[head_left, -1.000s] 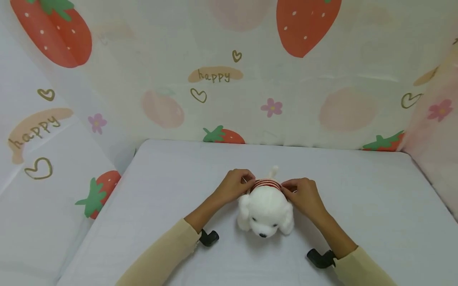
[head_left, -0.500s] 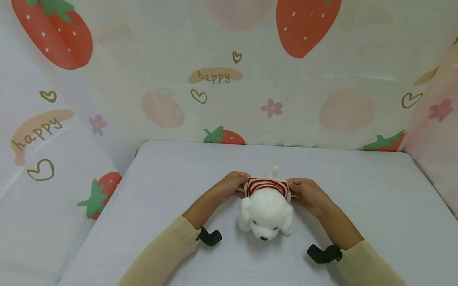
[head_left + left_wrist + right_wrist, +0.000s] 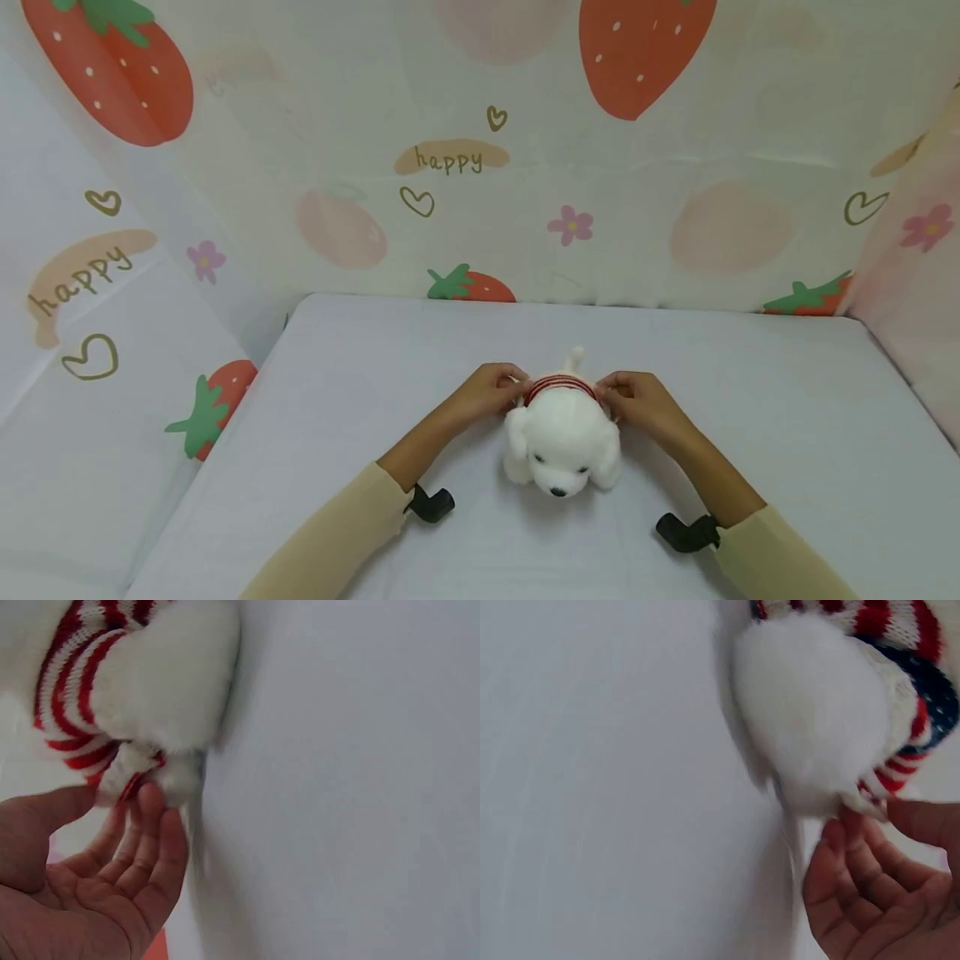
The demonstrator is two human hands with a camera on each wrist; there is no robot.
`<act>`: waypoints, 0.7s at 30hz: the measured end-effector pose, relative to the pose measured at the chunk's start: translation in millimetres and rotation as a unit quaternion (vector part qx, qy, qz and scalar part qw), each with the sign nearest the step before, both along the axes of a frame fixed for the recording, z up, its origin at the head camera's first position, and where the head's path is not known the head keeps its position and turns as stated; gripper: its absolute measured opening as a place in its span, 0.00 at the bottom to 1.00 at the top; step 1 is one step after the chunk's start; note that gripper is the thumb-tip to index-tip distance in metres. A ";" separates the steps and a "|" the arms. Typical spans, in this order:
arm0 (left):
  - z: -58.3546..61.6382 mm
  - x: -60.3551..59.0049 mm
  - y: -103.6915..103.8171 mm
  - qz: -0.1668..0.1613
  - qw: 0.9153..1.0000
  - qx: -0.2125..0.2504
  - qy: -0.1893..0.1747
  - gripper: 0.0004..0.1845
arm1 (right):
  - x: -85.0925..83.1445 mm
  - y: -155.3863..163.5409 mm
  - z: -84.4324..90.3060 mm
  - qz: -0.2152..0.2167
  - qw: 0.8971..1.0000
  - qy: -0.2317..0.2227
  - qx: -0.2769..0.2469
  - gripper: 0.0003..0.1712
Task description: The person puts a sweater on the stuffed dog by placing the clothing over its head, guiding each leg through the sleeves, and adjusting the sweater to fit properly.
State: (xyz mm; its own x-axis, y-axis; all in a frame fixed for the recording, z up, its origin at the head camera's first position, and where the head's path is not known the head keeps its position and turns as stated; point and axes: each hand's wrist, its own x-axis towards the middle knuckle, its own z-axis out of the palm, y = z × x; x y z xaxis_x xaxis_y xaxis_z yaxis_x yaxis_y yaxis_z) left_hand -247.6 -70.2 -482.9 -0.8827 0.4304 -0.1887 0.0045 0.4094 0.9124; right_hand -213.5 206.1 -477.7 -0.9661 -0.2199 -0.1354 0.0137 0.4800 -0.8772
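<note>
Strawberry-print cloth (image 3: 480, 167) booth, white tabletop (image 3: 750, 433)

A pale table (image 3: 750, 433) under soft light.
Around it I see curtains (image 3: 525, 167) printed with strawberries, hearts, "happy".

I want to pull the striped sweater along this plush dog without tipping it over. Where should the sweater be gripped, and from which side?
Probably at the sweater hem, one pinch on each flank, coming from both sides as the left hand and right hand do. The plush dog lies belly-down, head toward the wearer, so its flanks are open and an even two-sided grip should keep it from twisting.
</note>
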 end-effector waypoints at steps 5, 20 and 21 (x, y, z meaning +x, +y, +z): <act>1.4 6.6 -13.9 -0.020 1.000 0.017 0.014 0.10 | 10.8 6.7 2.9 0.011 1.000 -0.006 0.006 0.10; -1.8 27.9 -11.7 0.035 0.982 -0.024 0.186 0.12 | 29.0 2.1 3.3 -0.035 0.986 0.136 0.088 0.05; -0.3 33.3 -12.3 0.037 0.979 -0.021 0.201 0.13 | 33.4 2.1 6.8 -0.037 0.984 0.152 0.090 0.05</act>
